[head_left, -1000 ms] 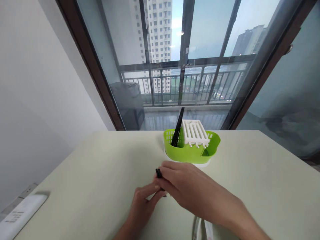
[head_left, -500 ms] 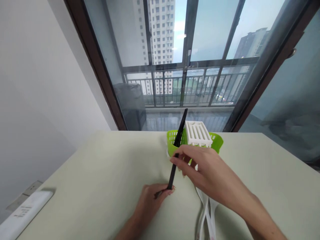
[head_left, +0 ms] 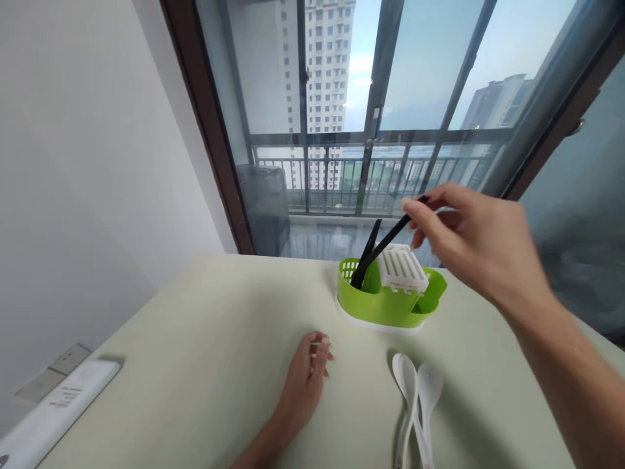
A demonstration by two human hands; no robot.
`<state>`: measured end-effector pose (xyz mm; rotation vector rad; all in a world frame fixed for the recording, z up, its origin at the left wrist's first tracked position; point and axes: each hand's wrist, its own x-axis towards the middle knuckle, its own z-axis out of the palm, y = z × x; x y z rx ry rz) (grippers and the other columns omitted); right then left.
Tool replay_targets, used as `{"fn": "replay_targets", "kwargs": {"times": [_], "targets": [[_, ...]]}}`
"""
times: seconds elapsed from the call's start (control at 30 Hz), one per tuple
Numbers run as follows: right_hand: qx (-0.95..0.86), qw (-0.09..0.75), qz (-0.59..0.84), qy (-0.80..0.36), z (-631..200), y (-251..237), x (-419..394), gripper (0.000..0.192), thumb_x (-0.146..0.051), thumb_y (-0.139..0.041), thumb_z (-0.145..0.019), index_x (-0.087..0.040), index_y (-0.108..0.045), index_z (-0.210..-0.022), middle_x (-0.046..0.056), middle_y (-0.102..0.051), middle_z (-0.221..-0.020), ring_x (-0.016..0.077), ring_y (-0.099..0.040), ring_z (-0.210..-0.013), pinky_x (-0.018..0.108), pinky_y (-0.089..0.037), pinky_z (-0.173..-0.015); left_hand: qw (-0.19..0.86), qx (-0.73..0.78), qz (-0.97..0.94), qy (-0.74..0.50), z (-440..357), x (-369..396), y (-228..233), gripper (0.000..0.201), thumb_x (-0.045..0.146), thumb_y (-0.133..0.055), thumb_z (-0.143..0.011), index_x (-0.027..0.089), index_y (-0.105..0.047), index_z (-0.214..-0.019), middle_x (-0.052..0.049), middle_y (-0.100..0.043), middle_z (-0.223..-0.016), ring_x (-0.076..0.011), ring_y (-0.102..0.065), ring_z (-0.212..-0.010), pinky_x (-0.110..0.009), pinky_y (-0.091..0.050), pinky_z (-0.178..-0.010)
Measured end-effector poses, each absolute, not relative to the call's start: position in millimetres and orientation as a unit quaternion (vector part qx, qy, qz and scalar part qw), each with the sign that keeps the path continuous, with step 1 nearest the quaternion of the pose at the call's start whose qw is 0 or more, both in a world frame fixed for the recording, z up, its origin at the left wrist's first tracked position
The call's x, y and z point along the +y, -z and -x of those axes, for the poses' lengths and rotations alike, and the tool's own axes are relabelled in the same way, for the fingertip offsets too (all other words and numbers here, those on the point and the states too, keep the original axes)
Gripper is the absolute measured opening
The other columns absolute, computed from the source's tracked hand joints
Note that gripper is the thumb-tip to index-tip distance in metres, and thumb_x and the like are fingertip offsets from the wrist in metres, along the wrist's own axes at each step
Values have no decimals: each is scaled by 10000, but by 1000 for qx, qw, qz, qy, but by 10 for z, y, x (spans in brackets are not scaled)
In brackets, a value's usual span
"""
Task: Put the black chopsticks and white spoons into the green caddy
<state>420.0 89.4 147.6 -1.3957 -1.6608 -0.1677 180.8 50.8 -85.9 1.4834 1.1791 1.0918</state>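
My right hand [head_left: 481, 244] pinches the upper end of black chopsticks [head_left: 393, 234] between thumb and fingers. They slant down to the left, with their lower ends inside the left compartment of a green utensil holder [head_left: 381, 309]. More black chopsticks [head_left: 372, 236] lean in that same compartment, crossing the held ones. I cannot tell how many are in my grip. My left hand [head_left: 307, 374] is empty, its fingers loosely curled and a little apart, low over the table in front of the holder.
A slatted white piece [head_left: 401, 266] tops the middle of the holder. Several white spoons [head_left: 410, 391] lie crossed on the pale table [head_left: 219, 365] nearer me. At the left edge is a white power strip [head_left: 63, 404]. Behind the table stands a glass door [head_left: 312, 234].
My right hand has moved up and right, bringing the chopsticks from in front of the holder into its left compartment. My left hand has let go of the chopsticks.
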Motion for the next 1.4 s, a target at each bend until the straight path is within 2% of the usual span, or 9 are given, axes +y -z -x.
{"fn": "replay_targets", "kwargs": {"times": [0.2, 0.3, 0.4, 0.47, 0.6, 0.77, 0.9, 1.0, 1.4], "targets": [[-759, 316, 566, 61, -4131, -1071, 1568, 287, -421, -531, -992, -226, -625, -804, 46, -747, -732, 218, -687, -667, 313, -418, -686, 449, 508, -616, -401, -1843, 480, 801, 440, 594, -408, -1016, 187, -567, -1063, -61, -646, -933, -196, -635, -836, -317, -494, -712], [-756, 288, 588, 10, -4106, -880, 1806, 288, -392, -528, -998, -233, -620, -776, 32, -737, -678, 212, -693, -680, 306, -429, -718, 442, 506, -628, -393, -1852, 475, 791, 421, 575, -409, -1020, 188, -570, -1055, -67, -657, -952, -197, -639, -854, -318, -489, -732], [-732, 293, 615, -14, -4112, -794, 1947, 252, -367, -531, -999, -228, -647, -824, 33, -740, -670, 221, -711, -719, 307, -442, -738, 434, 503, -639, -388, -1854, 473, 810, 393, 550, -408, -1029, 192, -570, -1037, -74, -663, -982, -198, -640, -885, -314, -487, -751], [-710, 310, 632, 3, -4127, -805, 1970, 202, -359, -535, -992, -209, -672, -985, 55, -768, -748, 248, -725, -783, 323, -450, -739, 426, 503, -646, -385, -1853, 475, 828, 379, 537, -404, -1035, 195, -568, -1032, -71, -661, -981, -195, -638, -884, -310, -483, -747], [-681, 379, 623, 69, -4113, -972, 1753, 350, -371, -561, -964, -174, -609, -1248, 82, -787, -872, 290, -728, -828, 354, -473, -716, 400, 500, -673, -372, -1845, 478, 836, 343, 497, -416, -1041, 198, -581, -1016, -66, -645, -1003, -181, -624, -867, -297, -473, -735], [-761, 404, 506, 39, -3976, -1235, 1068, 188, -356, -546, -980, -231, -684, -1004, -1, -730, -713, 182, -673, -597, 299, -466, -636, 370, 484, -707, -359, -1827, 469, 805, 266, 424, -471, -1032, 203, -610, -981, -49, -616, -1026, -148, -597, -806, -273, -462, -715], [-812, 362, 458, 6, -3962, -1259, 621, 208, -379, -517, -1014, -270, -693, -998, -29, -715, -730, 143, -638, -589, 262, -425, -549, 356, 480, -727, -340, -1799, 464, 795, 254, 375, -479, -1030, 201, -607, -897, -30, -608, -964, -131, -575, -758, -252, -430, -669], [-795, 375, 476, -4, -4041, -1187, 467, 212, -400, -519, -1023, -280, -687, -974, -44, -711, -738, 117, -611, -554, 249, -426, -535, 338, 477, -746, -318, -1774, 460, 798, 266, 359, -481, -1029, 201, -609, -858, -10, -597, -875, -129, -555, -724, -250, -409, -654], [-811, 282, 508, -68, -4163, -1106, 351, 239, -407, -474, -1036, -288, -655, -936, -32, -720, -811, 159, -639, -662, 280, -394, -577, 291, 483, -784, -259, -1783, 455, 722, 190, 356, -501, -1007, 231, -633, -950, -28, -651, -936, -144, -562, -701, -272, -434, -683]]}}
